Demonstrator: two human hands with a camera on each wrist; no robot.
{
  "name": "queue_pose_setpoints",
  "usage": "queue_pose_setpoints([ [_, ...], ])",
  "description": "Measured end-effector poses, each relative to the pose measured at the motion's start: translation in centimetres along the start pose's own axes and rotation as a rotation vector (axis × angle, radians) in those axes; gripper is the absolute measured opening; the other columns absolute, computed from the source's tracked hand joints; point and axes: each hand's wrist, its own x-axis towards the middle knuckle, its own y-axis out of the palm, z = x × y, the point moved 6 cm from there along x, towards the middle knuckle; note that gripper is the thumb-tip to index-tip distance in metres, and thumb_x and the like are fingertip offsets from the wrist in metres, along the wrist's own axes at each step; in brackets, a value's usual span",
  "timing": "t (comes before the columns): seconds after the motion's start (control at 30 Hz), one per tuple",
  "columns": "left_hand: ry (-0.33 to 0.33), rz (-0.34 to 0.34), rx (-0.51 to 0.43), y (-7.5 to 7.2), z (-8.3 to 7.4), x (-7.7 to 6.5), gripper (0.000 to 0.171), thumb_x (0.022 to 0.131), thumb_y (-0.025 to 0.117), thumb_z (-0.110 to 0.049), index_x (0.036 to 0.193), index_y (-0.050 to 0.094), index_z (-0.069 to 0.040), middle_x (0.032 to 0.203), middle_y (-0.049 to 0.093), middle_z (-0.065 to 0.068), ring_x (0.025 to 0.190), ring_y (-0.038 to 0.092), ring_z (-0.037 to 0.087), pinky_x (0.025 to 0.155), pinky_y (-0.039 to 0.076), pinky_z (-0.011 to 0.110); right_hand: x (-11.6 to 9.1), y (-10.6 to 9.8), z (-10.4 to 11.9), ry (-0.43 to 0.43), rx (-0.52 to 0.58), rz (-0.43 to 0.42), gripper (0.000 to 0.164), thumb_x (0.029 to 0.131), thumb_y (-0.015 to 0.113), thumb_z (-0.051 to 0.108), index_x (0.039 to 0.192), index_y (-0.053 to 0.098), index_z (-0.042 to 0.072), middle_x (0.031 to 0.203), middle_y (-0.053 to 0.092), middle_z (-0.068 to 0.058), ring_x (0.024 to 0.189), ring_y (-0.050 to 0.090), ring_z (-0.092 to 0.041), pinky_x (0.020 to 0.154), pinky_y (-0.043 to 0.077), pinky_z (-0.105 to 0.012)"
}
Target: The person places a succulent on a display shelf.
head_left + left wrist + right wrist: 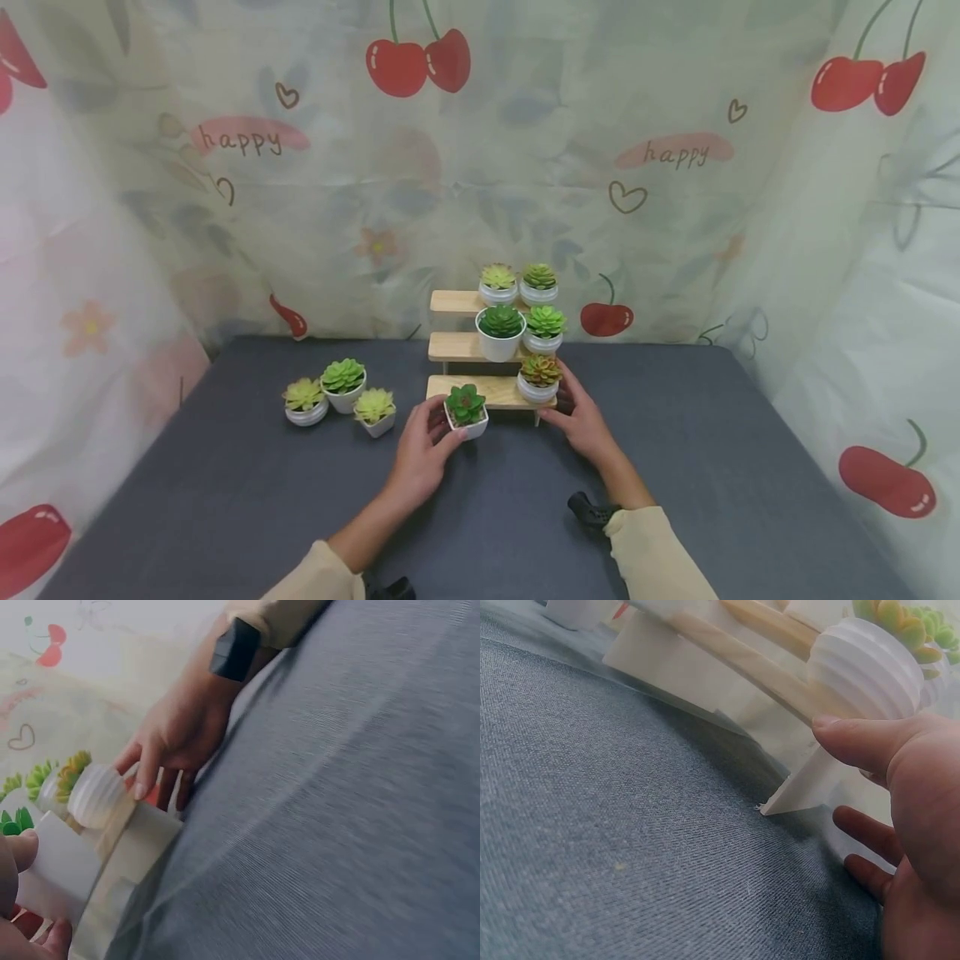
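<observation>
My left hand (pixel 422 454) holds a dark green potted succulent (pixel 466 406) by its square white pot, just in front of the lowest tier of a three-tier wooden display stand (pixel 468 386). In the left wrist view, its thumb and fingertips grip that white pot (pixel 60 862). At the stand's right end is my right hand (pixel 581 417), thumb at the front edge and fingers reaching round behind. The right wrist view has the thumb tip right at the board's edge, beside the ribbed white pot (pixel 866 671) of a reddish-green succulent (pixel 540 370); the index finger is mostly hidden.
Two potted succulents stand on the top tier (pixel 453 302) and two on the middle tier (pixel 452 346). Three more, including a bright green one (pixel 343 377), are grouped left of the stand on the dark tablecloth (pixel 300 500). A cherry-print curtain (pixel 510 167) hangs behind.
</observation>
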Motion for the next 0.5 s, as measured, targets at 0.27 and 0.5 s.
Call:
queue_pose_setpoints([
  [0.27,0.030,-0.041,-0.077,0.6,-1.4,2.1,0.049,0.089,0.067,0.003,0.133,0.046,0.007,0.126,0.046,0.024,0.118,0.054,0.038,0.099,0.045,0.045,1.4,0.2,-3.7,-0.016,0.003,-0.018,0.087,0.086,0.074,0.008,0.156,0.021,0.011,0.141,0.044,-0.029,0.122,0.049,-0.045,0.099,0.040,-0.059],
  [0.5,0.021,0.037,-0.065,0.7,-3.9,3.1,0.048,0.089,0.065,0.006,0.132,0.045,0.013,0.126,0.047,0.029,0.118,0.054,0.043,0.097,0.047,0.044,1.4,0.2,-3.9,-0.049,0.011,-0.027,0.087,0.085,0.076,0.008,0.155,0.024,0.013,0.138,0.048,-0.027,0.120,0.051,-0.043,0.097,0.042,-0.058],
])
